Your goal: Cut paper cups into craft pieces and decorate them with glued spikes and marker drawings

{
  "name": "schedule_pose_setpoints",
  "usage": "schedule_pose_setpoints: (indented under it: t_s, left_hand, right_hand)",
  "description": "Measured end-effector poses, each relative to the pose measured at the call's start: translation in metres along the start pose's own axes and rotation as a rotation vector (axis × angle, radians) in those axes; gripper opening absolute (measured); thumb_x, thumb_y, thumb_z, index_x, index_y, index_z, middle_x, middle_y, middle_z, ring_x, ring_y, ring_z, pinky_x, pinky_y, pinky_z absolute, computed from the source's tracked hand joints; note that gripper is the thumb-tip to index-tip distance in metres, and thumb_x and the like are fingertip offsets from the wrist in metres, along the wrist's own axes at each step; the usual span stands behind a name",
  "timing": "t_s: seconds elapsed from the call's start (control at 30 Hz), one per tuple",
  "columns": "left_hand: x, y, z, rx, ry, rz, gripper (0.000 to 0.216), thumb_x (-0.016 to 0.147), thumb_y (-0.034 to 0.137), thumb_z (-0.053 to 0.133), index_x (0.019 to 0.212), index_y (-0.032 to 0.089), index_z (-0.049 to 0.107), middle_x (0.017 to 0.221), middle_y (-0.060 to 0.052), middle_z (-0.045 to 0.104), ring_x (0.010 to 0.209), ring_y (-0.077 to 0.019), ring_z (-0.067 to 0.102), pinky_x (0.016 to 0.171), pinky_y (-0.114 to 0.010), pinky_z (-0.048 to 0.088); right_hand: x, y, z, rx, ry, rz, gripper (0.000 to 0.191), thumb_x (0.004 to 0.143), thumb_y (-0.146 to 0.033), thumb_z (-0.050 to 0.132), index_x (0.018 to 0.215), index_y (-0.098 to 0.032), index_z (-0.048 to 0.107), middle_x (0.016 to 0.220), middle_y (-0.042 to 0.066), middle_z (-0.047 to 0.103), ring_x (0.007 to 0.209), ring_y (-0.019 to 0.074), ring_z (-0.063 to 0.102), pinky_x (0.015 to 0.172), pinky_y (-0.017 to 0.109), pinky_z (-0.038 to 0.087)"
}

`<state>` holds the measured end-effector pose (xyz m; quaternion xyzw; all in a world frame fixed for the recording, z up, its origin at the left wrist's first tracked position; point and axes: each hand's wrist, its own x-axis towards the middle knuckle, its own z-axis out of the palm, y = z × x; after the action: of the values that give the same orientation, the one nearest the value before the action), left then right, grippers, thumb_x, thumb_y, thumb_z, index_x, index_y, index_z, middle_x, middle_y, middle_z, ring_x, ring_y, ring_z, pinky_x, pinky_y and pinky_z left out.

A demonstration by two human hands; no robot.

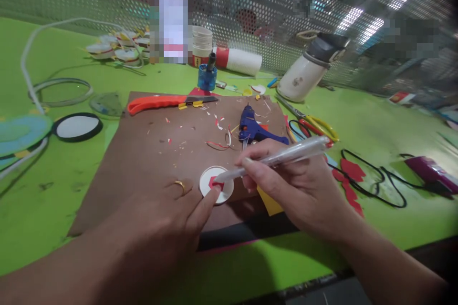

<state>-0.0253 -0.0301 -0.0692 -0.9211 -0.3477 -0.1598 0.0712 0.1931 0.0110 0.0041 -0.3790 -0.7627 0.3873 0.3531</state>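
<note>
My right hand [286, 178] is closed round a whitish, translucent pen [282, 153]. The tip of the pen meets a small red piece [212, 181] on a round white disc [205, 192]. My left hand [179, 212], with a ring on one finger, lies stretched out on the brown mat [118, 167]. One of its fingertips presses on the red piece and the disc, and it covers part of both. Beyond the right hand is a dark blue glue gun [252, 128]. A yellow piece [269, 201] shows partly beneath that hand.
An orange-handled cutter [157, 103] lies across the mat's far edge. Scissors with yellow handles [318, 125], a white bottle [300, 71] and red scraps [352, 169] are to the right. Paper cups [239, 61] and a blue container [207, 77] stand behind. A black-rimmed disc [78, 127] lies left.
</note>
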Motion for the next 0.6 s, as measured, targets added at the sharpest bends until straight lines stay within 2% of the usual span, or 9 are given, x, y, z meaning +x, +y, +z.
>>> schedule_pose_setpoints:
  t_s: [0.13, 0.33, 0.6]
  left_hand:
    - [0.003, 0.001, -0.003, 0.152, -0.045, 0.071, 0.052, 0.083, -0.001, 0.038, 0.131, 0.002, 0.057, 0.094, -0.016, 0.074, 0.070, -0.0291, 0.068, 0.059, -0.044, 0.055]
    - [0.008, -0.003, -0.011, 0.123, -0.073, 0.094, 0.050, 0.083, -0.001, 0.041, 0.130, 0.002, 0.058, 0.085, -0.013, 0.075, 0.065, -0.0258, 0.067, 0.058, -0.041, 0.055]
    - [0.006, -0.004, -0.012, 0.061, -0.053, 0.084, 0.049, 0.085, 0.001, 0.045, 0.133, 0.004, 0.053, 0.099, -0.015, 0.077, 0.078, -0.0262, 0.070, 0.068, -0.040, 0.054]
  right_hand:
    - [0.002, -0.001, 0.002, 0.025, -0.019, 0.000, 0.012, 0.096, -0.018, 0.055, 0.089, -0.018, 0.063, 0.072, -0.005, 0.061, 0.063, 0.0075, 0.058, 0.057, 0.021, 0.047]
    - [0.001, 0.000, 0.004, 0.046, -0.042, 0.010, 0.013, 0.097, -0.019, 0.054, 0.087, -0.019, 0.063, 0.072, -0.006, 0.061, 0.063, 0.0072, 0.058, 0.060, 0.021, 0.047]
    - [0.002, 0.003, 0.004, 0.002, -0.033, -0.020, 0.013, 0.097, -0.021, 0.055, 0.087, -0.018, 0.062, 0.073, -0.005, 0.060, 0.064, 0.0078, 0.057, 0.065, 0.023, 0.047]
